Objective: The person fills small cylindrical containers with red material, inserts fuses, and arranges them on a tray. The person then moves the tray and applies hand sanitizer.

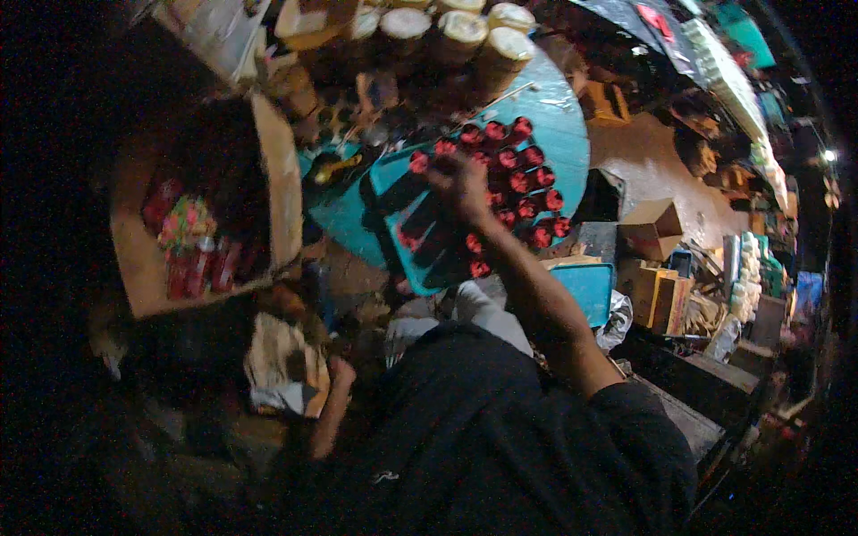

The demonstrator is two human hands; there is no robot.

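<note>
Many red-topped cylinders [519, 182] stand in loose rows on the right side of a teal tray [376, 177], which rests on a round teal table [561, 98]. My right hand [460, 186] reaches over the tray among the cylinders at its far left. Its fingers are curled downward and smeared, and whatever they grip is hidden. One more red piece [408, 238] lies in the tray's left part, among dark shadows. My left hand [340, 372] hangs low beside my body, near a crumpled brown paper bag [284, 357]; its fingers are mostly hidden.
At left, an open cardboard box [281, 170] holds red cylinders [201, 268] and a colourful bundle [188, 221]. Several pale-topped tubs [405, 24] crowd the table's far side. Cartons [650, 228] and a blue bin [583, 293] stand at right.
</note>
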